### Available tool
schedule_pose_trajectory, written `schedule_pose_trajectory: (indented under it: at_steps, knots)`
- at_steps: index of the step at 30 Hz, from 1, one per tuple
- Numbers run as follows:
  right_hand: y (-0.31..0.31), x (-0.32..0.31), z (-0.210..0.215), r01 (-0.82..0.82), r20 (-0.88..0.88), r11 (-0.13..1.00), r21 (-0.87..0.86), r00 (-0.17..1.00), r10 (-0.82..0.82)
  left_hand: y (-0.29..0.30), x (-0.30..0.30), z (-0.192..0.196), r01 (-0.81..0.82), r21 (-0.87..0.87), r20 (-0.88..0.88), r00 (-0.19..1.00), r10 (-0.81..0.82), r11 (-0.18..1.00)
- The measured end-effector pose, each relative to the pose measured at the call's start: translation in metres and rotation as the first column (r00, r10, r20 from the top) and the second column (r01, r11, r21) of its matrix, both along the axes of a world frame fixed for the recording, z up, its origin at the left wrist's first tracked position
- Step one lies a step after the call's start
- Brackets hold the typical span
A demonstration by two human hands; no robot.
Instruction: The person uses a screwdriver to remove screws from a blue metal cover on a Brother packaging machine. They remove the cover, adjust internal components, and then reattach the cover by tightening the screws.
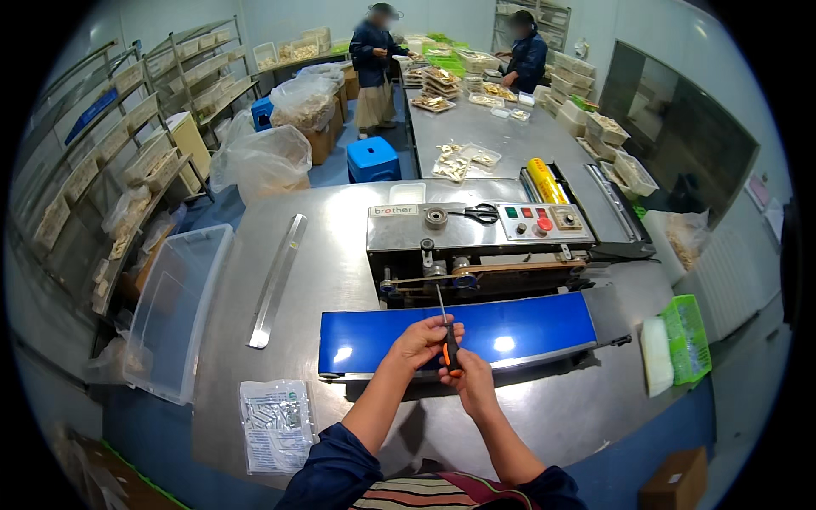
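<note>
Both hands meet over the blue conveyor belt (510, 327): the left hand (422, 338) curls around the screwdriver (446, 336) near the top of its orange-and-black handle, and the right hand (470, 371) grips the handle's lower end. The thin shaft points up toward the band sealer machine (476, 246). The fingers hide most of the handle. Bare steel table (340, 246) lies left, beside a metal strip (276, 279).

Both forearms reach forward, sleeves pushed up; left hand (422, 337) and right hand (470, 374) meet, fingers curled closed.
</note>
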State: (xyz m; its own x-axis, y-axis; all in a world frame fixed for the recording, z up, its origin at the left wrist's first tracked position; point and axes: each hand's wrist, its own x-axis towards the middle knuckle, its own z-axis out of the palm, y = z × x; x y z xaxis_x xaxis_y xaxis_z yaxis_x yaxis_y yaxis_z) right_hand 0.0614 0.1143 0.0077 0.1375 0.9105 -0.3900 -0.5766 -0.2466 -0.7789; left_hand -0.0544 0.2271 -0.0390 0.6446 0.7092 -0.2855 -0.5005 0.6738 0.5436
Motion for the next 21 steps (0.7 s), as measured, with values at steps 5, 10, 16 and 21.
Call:
schedule_pose_trajectory:
  at_steps: [5, 10, 16, 21]
  knots:
    - [-0.004, -0.014, -0.017, 0.040, 0.829, 0.933, 0.358, 0.447, -0.337, -0.005, 0.000, 0.018, 0.087, 0.098, -0.197, 0.978, -0.066, 0.991]
    - [0.003, -0.008, -0.019, -0.277, 0.812, 0.783, 0.557, -0.013, -0.583, -0.009, -0.004, 0.015, 0.159, 0.096, -0.467, 0.879, -0.096, 0.983]
    - [0.008, -0.009, -0.009, -0.530, 0.752, 0.717, 0.452, -0.205, -0.626, -0.003, -0.004, 0.013, 0.049, -0.004, -0.302, 0.952, -0.048, 0.999]
    - [0.013, -0.004, -0.018, -0.609, 0.766, 0.690, 0.391, -0.201, -0.611, -0.004, 0.008, 0.022, -0.039, 0.005, -0.269, 0.962, 0.039, 0.999]
